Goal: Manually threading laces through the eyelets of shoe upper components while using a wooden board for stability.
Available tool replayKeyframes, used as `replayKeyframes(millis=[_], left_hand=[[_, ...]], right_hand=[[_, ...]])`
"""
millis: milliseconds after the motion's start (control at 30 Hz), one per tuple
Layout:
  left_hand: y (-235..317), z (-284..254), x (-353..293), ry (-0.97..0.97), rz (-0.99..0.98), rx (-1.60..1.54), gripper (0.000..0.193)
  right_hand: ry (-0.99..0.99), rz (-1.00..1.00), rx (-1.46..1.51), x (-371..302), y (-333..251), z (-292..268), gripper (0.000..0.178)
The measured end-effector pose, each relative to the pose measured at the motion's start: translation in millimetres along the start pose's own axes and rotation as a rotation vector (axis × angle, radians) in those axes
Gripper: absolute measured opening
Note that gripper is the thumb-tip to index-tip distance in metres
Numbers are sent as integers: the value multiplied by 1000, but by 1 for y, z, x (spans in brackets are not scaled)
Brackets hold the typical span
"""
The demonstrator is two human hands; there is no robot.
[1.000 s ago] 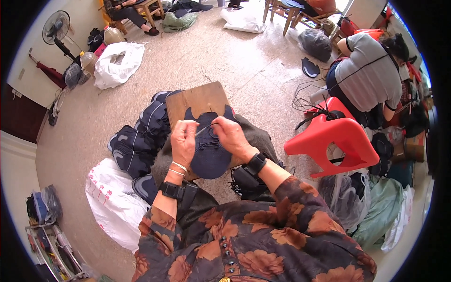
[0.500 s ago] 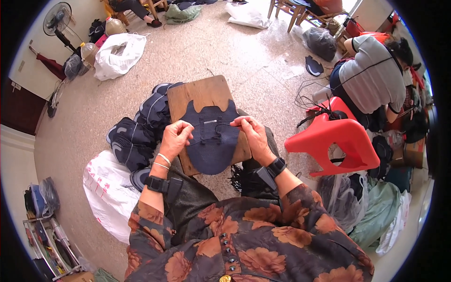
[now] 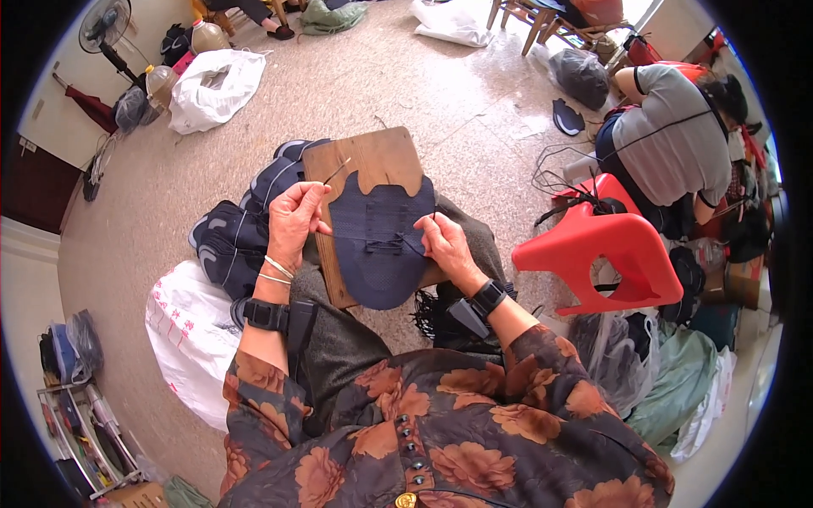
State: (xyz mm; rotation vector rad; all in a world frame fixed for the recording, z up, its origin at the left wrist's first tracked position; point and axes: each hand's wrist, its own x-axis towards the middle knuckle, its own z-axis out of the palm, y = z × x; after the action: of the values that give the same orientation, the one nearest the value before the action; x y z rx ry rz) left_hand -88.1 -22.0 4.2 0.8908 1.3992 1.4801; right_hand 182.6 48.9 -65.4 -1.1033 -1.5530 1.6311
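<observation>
A dark navy knit shoe upper (image 3: 381, 279) lies flat on a wooden board (image 3: 385, 152) in front of me, with dark cord (image 3: 394, 244) laced across its middle. My left hand (image 3: 295, 220), beyond the board's left edge, is closed in a pinch. A slim metal needle (image 3: 340, 169) sticks up from its fingertips, and a strand runs from this hand toward the upper. My right hand (image 3: 449, 250) pinches a dark cord at the upper's right edge. Its fingertips are close to the fabric.
Bundled navy shoe uppers (image 3: 233, 245) and a white sack (image 3: 186, 339) lie to the left. At right stand a red plastic stool (image 3: 618, 245) and a bent-over person (image 3: 669, 135). Plastic bags (image 3: 677, 372) lie below the stool. A white bag (image 3: 216, 93) sits far left.
The metal needle, earlier lying across the middle of the upper, is now in my left hand, which has moved left and up. My right hand has come slightly down, nearer the fabric.
</observation>
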Motion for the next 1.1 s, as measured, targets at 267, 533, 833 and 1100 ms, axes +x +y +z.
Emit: replayKeyframes(millis=[267, 533, 833, 1100], left_hand=[[-37, -1, -2, -149, 246, 780, 13], [-62, 5, -11, -196, 377, 1110, 9], [-62, 10, -13, -175, 396, 1070, 10], [-61, 3, -5, -263, 445, 1218, 9]], right_hand=[[-8, -98, -355, 4, -14, 7, 25], [-95, -457, -376, 9, -17, 33, 17], [-171, -324, -304, 15, 1, 38, 22], [-203, -278, -279, 15, -1, 35, 20]])
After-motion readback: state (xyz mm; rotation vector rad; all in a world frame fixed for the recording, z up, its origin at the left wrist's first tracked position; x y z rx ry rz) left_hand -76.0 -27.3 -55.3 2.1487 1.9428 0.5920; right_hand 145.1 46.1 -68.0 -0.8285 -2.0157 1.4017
